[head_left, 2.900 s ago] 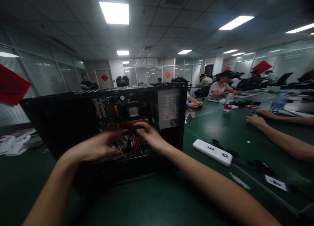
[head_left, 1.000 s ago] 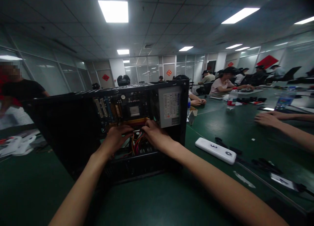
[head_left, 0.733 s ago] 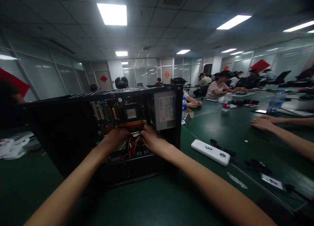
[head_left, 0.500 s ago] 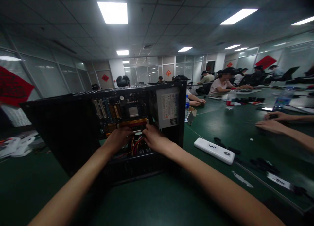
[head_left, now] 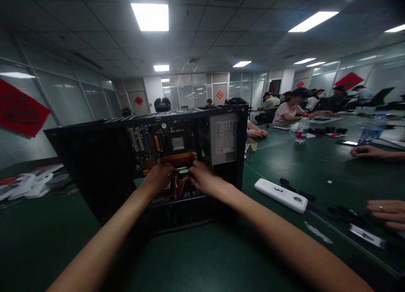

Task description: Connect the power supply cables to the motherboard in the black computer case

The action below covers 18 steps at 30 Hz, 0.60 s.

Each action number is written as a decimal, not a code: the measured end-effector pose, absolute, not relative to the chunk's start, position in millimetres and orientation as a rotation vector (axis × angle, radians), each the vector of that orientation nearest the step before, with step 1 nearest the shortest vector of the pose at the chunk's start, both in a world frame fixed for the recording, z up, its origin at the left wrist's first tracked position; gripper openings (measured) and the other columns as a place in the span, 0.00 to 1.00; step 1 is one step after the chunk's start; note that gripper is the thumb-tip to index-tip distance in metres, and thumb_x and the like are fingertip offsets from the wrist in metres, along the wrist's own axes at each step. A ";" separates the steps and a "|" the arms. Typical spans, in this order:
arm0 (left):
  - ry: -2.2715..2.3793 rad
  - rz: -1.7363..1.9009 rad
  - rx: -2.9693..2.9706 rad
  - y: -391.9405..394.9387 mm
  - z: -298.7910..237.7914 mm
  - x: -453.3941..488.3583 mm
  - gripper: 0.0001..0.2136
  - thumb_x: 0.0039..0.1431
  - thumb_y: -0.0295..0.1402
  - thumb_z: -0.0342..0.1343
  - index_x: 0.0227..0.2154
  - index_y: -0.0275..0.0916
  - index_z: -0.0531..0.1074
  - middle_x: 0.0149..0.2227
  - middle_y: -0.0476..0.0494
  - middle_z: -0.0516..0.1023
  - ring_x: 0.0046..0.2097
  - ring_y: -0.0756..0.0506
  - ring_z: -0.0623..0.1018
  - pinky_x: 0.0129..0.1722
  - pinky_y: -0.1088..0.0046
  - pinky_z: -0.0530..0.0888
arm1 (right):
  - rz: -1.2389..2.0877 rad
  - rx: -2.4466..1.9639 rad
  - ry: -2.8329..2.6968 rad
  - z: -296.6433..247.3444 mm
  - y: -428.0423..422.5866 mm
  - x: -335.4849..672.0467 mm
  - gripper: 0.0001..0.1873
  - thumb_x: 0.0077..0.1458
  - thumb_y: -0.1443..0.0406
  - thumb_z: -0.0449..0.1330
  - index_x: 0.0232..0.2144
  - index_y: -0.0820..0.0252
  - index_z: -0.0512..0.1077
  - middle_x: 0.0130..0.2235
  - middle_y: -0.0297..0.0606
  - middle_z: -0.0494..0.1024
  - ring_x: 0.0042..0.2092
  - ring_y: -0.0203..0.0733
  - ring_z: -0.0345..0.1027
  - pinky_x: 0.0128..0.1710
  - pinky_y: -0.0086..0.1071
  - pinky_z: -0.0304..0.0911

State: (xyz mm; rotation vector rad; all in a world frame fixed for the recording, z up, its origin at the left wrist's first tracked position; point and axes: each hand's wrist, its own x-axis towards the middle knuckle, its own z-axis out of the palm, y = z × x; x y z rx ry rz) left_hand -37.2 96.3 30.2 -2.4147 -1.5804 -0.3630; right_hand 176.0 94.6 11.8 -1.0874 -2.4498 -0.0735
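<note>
An open black computer case (head_left: 91, 174) stands on the green table in front of me, its inside facing me. My left hand (head_left: 160, 176) and my right hand (head_left: 204, 177) both reach in at the lower edge of the motherboard (head_left: 164, 133). Just above my fingers lie the orange and yellow memory slots (head_left: 179, 157). The fingers of both hands are bent and closed near the slots' ends; what they grip is too dark and small to name. A thin pale strip (head_left: 182, 171) shows between the hands. Below them hang coloured cables (head_left: 181, 186). A power supply (head_left: 224, 138) sits upper right.
To the right lie a white power bank marked 3 (head_left: 281, 195), black cables and a plastic scrap (head_left: 318, 232). A bottle (head_left: 302, 128) stands farther back. A co-worker's hands (head_left: 387, 212) rest at the right edge. White items (head_left: 31, 184) lie at left.
My view has shifted slightly, so the case appears a little farther right. My hands stay at the memory slots. On the right, one of the co-worker's hands has come nearer to the cables.
</note>
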 end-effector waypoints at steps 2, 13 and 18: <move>-1.586 -0.354 -2.404 97.5 29.5 -37.6 0.10 0.61 0.30 0.56 0.43 0.39 0.78 0.47 0.43 0.79 0.48 0.43 0.79 0.49 0.69 0.72 | -0.076 -1.083 -2.449 10.9 95.2 175.7 0.08 0.58 0.70 0.57 0.40 0.66 0.72 0.48 0.47 0.69 0.49 0.45 0.65 0.48 0.35 0.63; -1.641 -0.308 -2.304 94.7 31.1 -32.0 0.10 0.62 0.32 0.55 0.44 0.39 0.76 0.44 0.41 0.78 0.45 0.42 0.79 0.43 0.69 0.73 | -0.108 -1.055 -2.432 6.4 98.0 176.0 0.07 0.58 0.69 0.58 0.39 0.64 0.71 0.46 0.44 0.69 0.47 0.43 0.66 0.47 0.33 0.63; -1.617 -0.258 -2.313 95.7 29.5 -32.6 0.10 0.63 0.32 0.53 0.41 0.39 0.78 0.42 0.40 0.79 0.43 0.42 0.79 0.42 0.69 0.73 | -0.073 -1.014 -2.427 12.0 93.0 174.5 0.09 0.58 0.71 0.57 0.42 0.65 0.71 0.48 0.45 0.68 0.49 0.42 0.66 0.47 0.32 0.62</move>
